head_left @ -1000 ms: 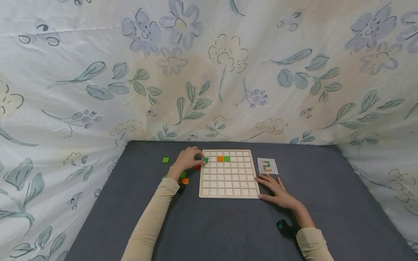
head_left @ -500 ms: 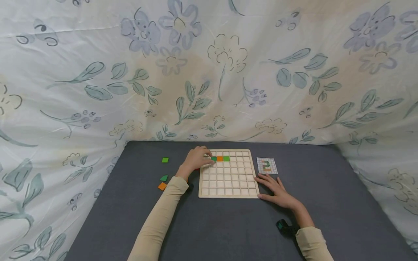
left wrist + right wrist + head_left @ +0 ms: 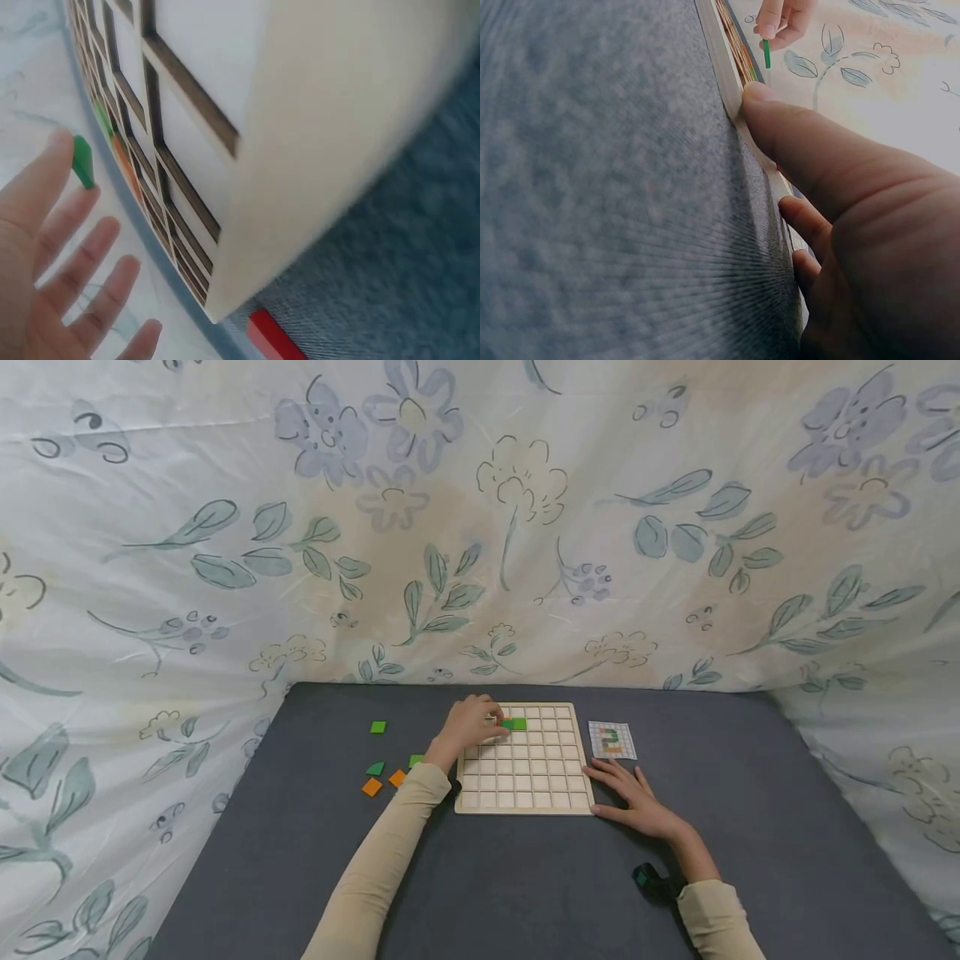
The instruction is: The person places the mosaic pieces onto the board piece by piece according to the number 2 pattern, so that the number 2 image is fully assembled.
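Observation:
My left hand (image 3: 468,725) is over the upper part of a wooden grid board (image 3: 525,811). Between its thumb and index finger it pinches a dark green tile (image 3: 83,162), held above the board; the other fingers are spread. In the grid's upper rows lie a light green tile (image 3: 520,724) and, beside it, an orange tile (image 3: 124,163), mostly hidden by the left hand in the head view. My right hand (image 3: 633,800) rests at the board's right edge, its extended fingers and thumb (image 3: 802,139) touching the rim.
A small printed pattern card (image 3: 612,741) lies right of the board. Left of it are a light green tile (image 3: 378,727), a dark green curved piece (image 3: 375,769) and orange tiles (image 3: 372,787). A red tile (image 3: 274,336) lies by the board's edge. Floral cloth (image 3: 480,527) hangs behind.
My left hand has moved right across the board's upper part, carrying the dark green tile toward the placed light green and orange ones. The right hand stays at the board's edge.

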The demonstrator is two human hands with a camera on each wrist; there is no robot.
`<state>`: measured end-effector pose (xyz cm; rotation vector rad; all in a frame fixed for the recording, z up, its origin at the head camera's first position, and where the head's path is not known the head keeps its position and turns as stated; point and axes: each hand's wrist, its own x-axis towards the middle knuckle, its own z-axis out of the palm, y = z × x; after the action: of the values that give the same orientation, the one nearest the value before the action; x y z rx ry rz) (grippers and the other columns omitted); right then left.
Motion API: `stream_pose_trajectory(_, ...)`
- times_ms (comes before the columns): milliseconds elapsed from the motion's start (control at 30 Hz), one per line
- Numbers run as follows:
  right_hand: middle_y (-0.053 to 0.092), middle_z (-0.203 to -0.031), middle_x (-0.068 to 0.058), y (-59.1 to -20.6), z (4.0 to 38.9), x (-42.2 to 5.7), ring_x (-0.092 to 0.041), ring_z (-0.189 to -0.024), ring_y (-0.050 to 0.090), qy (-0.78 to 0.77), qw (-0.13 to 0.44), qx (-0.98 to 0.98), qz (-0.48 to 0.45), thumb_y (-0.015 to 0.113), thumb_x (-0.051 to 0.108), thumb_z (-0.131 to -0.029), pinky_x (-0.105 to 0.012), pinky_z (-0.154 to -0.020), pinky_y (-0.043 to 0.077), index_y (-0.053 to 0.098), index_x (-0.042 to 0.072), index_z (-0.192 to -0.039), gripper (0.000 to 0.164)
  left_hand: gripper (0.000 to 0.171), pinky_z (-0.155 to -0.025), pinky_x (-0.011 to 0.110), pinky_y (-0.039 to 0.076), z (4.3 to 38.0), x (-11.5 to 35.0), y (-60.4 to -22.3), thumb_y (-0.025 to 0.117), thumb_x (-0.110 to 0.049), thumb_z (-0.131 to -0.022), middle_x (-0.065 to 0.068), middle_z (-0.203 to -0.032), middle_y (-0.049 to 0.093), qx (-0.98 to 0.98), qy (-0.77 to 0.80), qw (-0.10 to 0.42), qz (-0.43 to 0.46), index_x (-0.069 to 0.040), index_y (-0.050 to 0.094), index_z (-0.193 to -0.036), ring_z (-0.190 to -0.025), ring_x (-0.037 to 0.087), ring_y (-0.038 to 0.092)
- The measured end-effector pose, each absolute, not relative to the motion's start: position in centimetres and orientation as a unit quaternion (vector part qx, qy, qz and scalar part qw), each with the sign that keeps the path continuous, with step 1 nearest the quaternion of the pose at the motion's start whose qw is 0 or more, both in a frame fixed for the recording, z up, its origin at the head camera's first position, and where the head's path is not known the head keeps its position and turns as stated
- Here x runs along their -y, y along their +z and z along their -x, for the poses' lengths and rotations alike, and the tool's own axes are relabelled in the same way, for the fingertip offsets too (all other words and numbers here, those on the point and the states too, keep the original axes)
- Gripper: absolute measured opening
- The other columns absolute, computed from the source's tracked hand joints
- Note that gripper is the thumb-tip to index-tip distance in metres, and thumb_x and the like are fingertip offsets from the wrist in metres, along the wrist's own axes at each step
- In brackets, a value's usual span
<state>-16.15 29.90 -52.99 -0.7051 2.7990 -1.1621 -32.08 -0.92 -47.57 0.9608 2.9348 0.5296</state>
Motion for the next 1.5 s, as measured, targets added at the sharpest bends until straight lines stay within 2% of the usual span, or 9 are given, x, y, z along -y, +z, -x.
stream_pose_trajectory(200,0.024,-0.150,-0.019,-52.9,16.2,-30.0,-0.046,-0.137,0.008,-0.372,0.014,-0.900,0.227,0.065,0.027,-0.087,-0.068,-0.101,-0.009,0.038,0.011,-0.142,0.063,0.032,-0.083,0.043,0.046,32.2,-0.1,-47.4,0.067,-0.047,-0.081,-0.002,-0.104,0.059,-0.937,0.148,-0.005,-0.317,-0.021,0.067,-0.100,-0.095,0.020,0.053)
stream_pose_trajectory(500,0.024,-0.150,-0.018,-53.0,16.3,-29.9,-0.046,-0.137,0.008,-0.370,0.016,-0.901,0.224,0.065,0.027,-0.087,-0.068,-0.101,-0.009,0.038,0.013,-0.142,0.063,0.032,-0.086,0.043,0.045,32.1,-1.3,-47.0,0.065,-0.047,-0.082,-0.003,-0.104,0.059,-0.938,0.128,-0.003,-0.322,-0.021,0.068,-0.101,-0.094,0.020,0.053)
stream_pose_trajectory(867,0.025,-0.150,-0.018,-52.9,16.2,-29.9,-0.045,-0.138,0.009,-0.367,0.018,-0.905,0.215,0.065,0.029,-0.086,-0.068,-0.101,-0.008,0.039,0.013,-0.142,0.064,0.027,-0.088,0.046,0.042,31.9,-3.1,-46.9,0.067,-0.047,-0.081,-0.002,-0.097,0.057,-0.946,0.132,0.007,-0.297,-0.021,0.065,-0.089,-0.090,0.020,0.049)
stream_pose_trajectory(1267,0.025,-0.150,-0.017,-52.8,16.3,-29.8,-0.044,-0.138,0.008,-0.369,0.019,-0.905,0.211,0.065,0.030,-0.086,-0.068,-0.102,-0.008,0.039,0.012,-0.142,0.064,0.032,-0.090,0.046,0.041,32.0,-3.3,-47.4,0.067,-0.049,-0.080,-0.003,-0.099,0.056,-0.948,0.133,0.020,-0.288,-0.021,0.066,-0.095,-0.090,0.019,0.048)
stream_pose_trajectory(1500,0.025,-0.150,-0.017,-52.7,16.2,-29.8,-0.045,-0.138,0.008,-0.370,0.020,-0.904,0.213,0.065,0.030,-0.086,-0.068,-0.102,-0.008,0.039,0.011,-0.141,0.064,0.030,-0.089,0.046,0.042,32.1,-3.0,-47.1,0.068,-0.045,-0.081,0.000,-0.100,0.057,-0.946,0.130,0.024,-0.297,-0.021,0.068,-0.100,-0.093,0.021,0.049)
